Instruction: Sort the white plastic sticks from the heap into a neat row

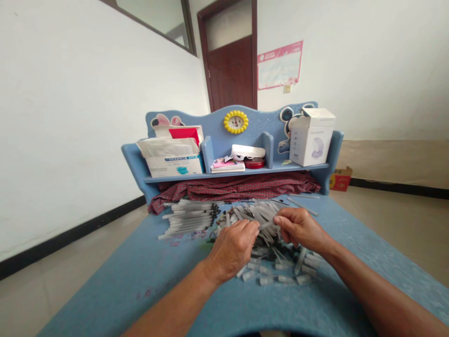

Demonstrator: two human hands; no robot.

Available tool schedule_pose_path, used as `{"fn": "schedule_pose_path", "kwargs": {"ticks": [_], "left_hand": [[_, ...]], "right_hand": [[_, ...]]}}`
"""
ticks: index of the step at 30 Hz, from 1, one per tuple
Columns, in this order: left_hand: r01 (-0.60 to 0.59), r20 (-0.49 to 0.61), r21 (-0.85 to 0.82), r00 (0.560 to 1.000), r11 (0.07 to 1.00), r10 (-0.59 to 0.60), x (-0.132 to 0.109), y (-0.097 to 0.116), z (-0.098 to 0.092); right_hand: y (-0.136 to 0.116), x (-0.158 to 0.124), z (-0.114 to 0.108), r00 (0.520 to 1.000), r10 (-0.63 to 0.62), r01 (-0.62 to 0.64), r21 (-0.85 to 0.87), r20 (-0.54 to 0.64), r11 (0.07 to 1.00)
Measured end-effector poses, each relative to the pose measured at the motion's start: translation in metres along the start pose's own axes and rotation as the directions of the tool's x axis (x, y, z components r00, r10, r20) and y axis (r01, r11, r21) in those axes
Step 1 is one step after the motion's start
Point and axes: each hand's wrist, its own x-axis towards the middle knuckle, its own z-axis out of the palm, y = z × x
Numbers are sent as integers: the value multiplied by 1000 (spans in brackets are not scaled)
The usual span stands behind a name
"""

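My left hand [234, 247] is closed in a pinch over the middle of the desk. A little to its right, my right hand [300, 228] is also pinched shut. A frosted pen barrel [267, 225] spans the short gap between the fingertips, its ends hidden in both hands. Behind and beneath the hands spreads a loose heap of frosted pen barrels [257, 210]. Left of the heap lies a neat row of pens [187, 219] with black tips pointing right. Several translucent pen caps [280, 279] are scattered on the near side.
The blue desk [147, 262] has a raised shelf [210, 175] at its back. On it stand a mask box [175, 161], a red tin [254, 163] and a white carton [312, 140]. A checked cloth [238, 186] lies below the shelf, behind the pens.
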Motion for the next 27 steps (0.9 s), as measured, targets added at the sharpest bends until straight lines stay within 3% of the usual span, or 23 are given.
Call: {"fn": "schedule_pose_path", "kwargs": {"ticks": [3, 8, 13, 18, 23, 27], "left_hand": [[1, -7, -7, 1000, 1000, -1, 0, 1, -1], [-7, -17, 0, 1000, 1000, 8, 0, 2, -1], [-9, -20, 3, 1000, 1000, 9, 0, 1, -1], [-24, -21, 12, 999, 1000, 24, -1, 2, 0], [-24, -27, 7, 999, 1000, 25, 0, 2, 1], [-31, -36, 12, 999, 999, 31, 1, 2, 1]], "right_hand": [[-2, -1, -1, 1000, 22, -22, 28, 15, 999], [-1, -1, -1, 999, 25, -27, -80, -22, 996], [-2, -1, -2, 997, 54, -56, 36, 46, 998], [-1, -1, -2, 998, 59, -59, -65, -5, 996], [-2, -1, -3, 997, 51, -54, 53, 57, 997], [-1, 0, -2, 996, 79, -77, -40, 34, 996]]}}
